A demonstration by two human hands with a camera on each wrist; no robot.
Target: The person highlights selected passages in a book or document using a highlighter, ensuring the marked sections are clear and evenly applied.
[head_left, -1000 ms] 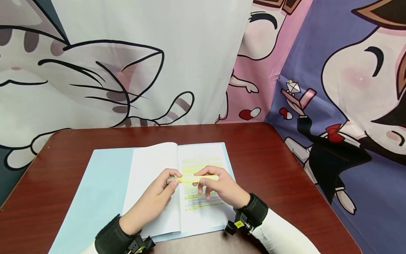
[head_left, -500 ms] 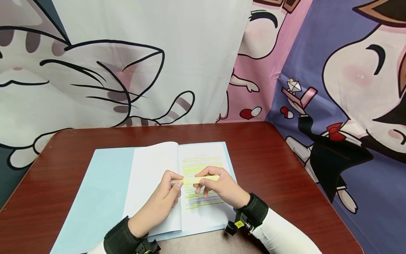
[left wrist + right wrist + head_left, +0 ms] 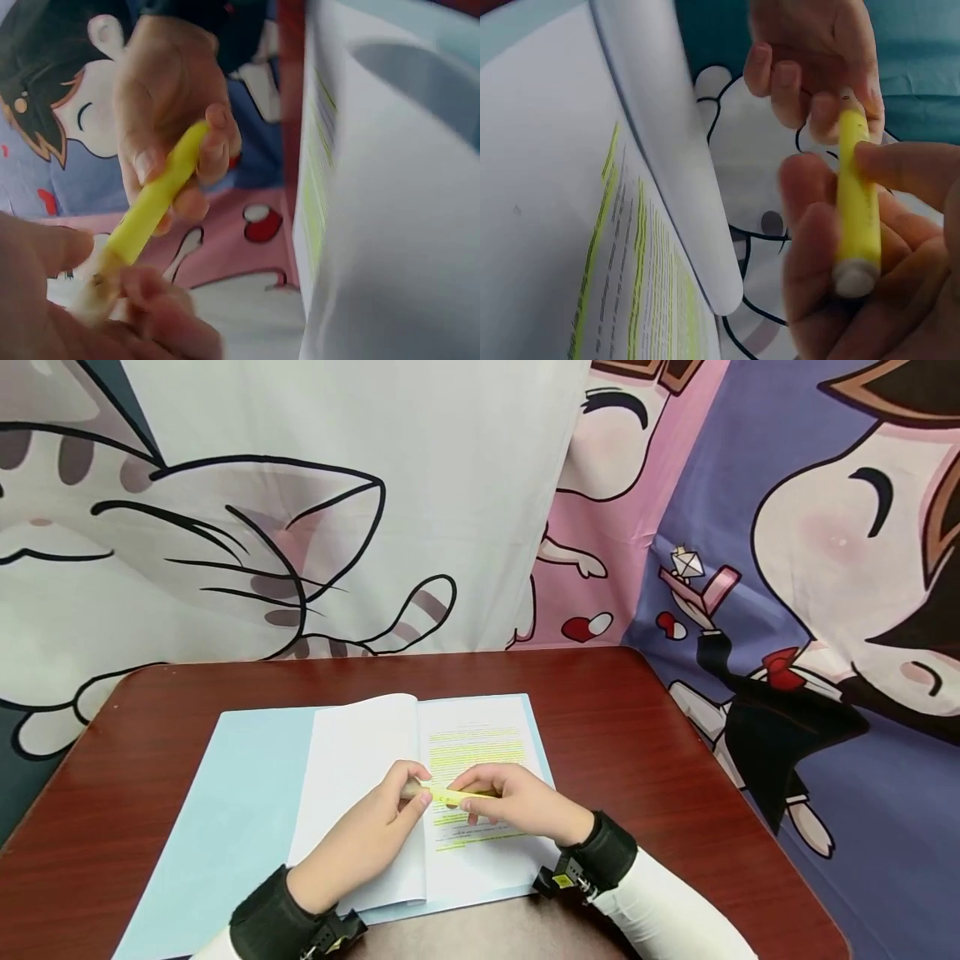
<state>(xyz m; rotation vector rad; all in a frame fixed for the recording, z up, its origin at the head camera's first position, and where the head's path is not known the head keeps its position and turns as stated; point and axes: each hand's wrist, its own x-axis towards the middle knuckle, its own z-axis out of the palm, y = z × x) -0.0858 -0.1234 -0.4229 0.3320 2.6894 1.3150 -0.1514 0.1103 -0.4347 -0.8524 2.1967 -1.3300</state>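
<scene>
Both hands hold one yellow highlighter (image 3: 450, 796) above the open booklet (image 3: 480, 872). My left hand (image 3: 363, 839) pinches its pale end between thumb and fingers; in the left wrist view those fingers partly hide that end of the highlighter (image 3: 146, 217). On the yellow barrel, the thumb and fingers of my right hand (image 3: 528, 803) grip from the other side. A whitish rear tip shows on the highlighter (image 3: 857, 195) in the right wrist view. Lines of print on the right page are marked in yellow, while the left page (image 3: 360, 752) looks blank.
The booklet's light blue cover (image 3: 247, 777) spreads to the left on the reddish-brown table (image 3: 600, 735). Curtains with cartoon figures (image 3: 450, 510) hang right behind the table's far edge and along its right side.
My right hand has dipped slightly and its fingers have drawn in around the barrel. The highlighter, level before, now slopes a little down to the right. My left hand has shifted slightly.
</scene>
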